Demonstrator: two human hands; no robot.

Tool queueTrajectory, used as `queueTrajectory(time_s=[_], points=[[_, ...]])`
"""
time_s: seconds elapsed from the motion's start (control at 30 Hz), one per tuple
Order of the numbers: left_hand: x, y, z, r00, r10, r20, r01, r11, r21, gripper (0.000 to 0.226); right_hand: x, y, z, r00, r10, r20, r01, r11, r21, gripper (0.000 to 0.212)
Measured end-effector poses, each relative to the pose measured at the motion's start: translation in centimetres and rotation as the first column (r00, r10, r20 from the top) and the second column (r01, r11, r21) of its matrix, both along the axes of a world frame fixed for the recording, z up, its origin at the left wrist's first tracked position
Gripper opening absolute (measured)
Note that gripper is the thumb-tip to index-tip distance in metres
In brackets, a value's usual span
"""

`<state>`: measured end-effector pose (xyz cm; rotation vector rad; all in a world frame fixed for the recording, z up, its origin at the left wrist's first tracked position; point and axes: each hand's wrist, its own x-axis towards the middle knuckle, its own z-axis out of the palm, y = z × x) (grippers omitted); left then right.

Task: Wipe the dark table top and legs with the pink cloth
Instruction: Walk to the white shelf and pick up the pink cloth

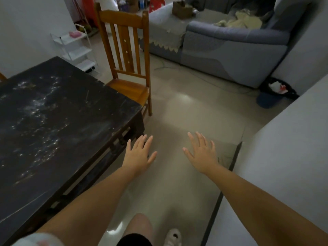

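Observation:
The dark table (58,121) fills the left of the view, its glossy top speckled with pale marks; a table leg (139,123) shows under the near right corner. My left hand (139,153) hovers flat with fingers spread just right of that corner, holding nothing. My right hand (201,154) is stretched out over the floor, fingers straight and spread, also holding nothing. A small pink thing (74,34) lies on the top shelf of the white rack far back left; I cannot tell whether it is the cloth.
A wooden chair (127,55) stands at the table's far right corner. A blue-grey sofa (230,43) is behind it, a grey wall edge (284,148) on the right. A white shelf rack (76,50) stands against the back wall. Tiled floor (177,112) lies between.

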<state>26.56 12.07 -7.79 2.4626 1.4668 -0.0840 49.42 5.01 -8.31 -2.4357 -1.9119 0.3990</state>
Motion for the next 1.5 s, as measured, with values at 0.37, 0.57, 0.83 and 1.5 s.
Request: queueTrajectory(time_s=[0.37, 0.57, 0.83, 1.5], points=[[10.0, 22.0, -0.1, 0.999, 0.034, 0.03, -0.035, 0.999, 0.04, 0.061, 9.8, 22.7, 1.2, 0.999, 0.036, 0.002, -0.036, 0.995, 0.096, 0.09], [16.5, 33.7, 1.0, 0.999, 0.032, 0.035, -0.034, 0.999, 0.033, 0.059, 16.0, 34.1, 2.3, 1.0, 0.006, -0.016, -0.005, 0.996, 0.091, 0.069], [29.1, 47.9, 0.0, 0.994, 0.07, 0.079, -0.072, 0.997, 0.023, 0.06, 27.1, 49.1, 1.4, 0.997, 0.031, -0.072, -0.026, 0.997, 0.076, 0.063], [36.1, 81.5, -2.8, 0.897, 0.439, 0.037, -0.435, 0.896, -0.089, 0.069, 35.6, 91.5, 0.9, 0.927, 0.367, -0.08, -0.372, 0.926, -0.059, 0.063]])
